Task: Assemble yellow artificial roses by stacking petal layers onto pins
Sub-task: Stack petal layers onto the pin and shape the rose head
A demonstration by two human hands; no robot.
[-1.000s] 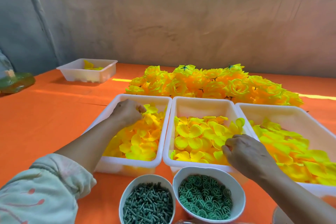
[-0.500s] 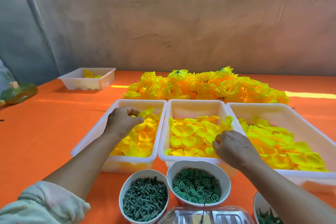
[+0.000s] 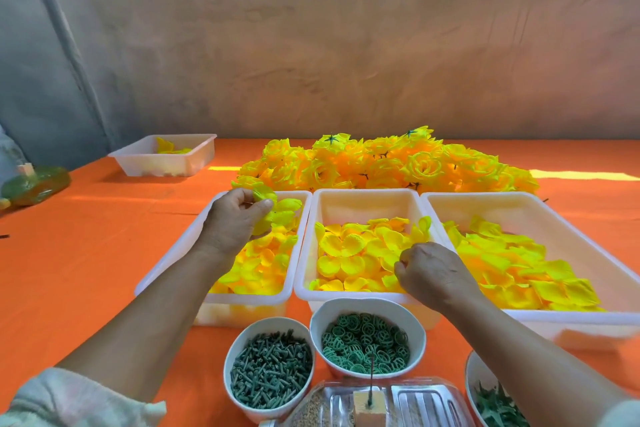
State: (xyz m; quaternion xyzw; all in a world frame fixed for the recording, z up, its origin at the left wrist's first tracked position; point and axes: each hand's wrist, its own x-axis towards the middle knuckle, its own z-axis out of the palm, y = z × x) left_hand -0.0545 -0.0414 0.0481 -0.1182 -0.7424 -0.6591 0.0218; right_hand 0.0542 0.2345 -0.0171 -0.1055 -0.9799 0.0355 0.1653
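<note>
Yellow petal layer (image 3: 265,198) pinched in the left hand (image 3: 233,222) should lift clear singly, while the right hand (image 3: 433,274), curled into the middle tray (image 3: 367,199), hold unseen, teases out one.

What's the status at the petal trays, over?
Left hand pinching yellow fabric petal layer over left white plastic tray. Right hand curled in middle white tray, grip hidden. Nothing in the way.

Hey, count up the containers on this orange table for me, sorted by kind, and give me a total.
White tubs: 4
Round bowls: 3
Clear plastic box: 1
Total: 8
</note>
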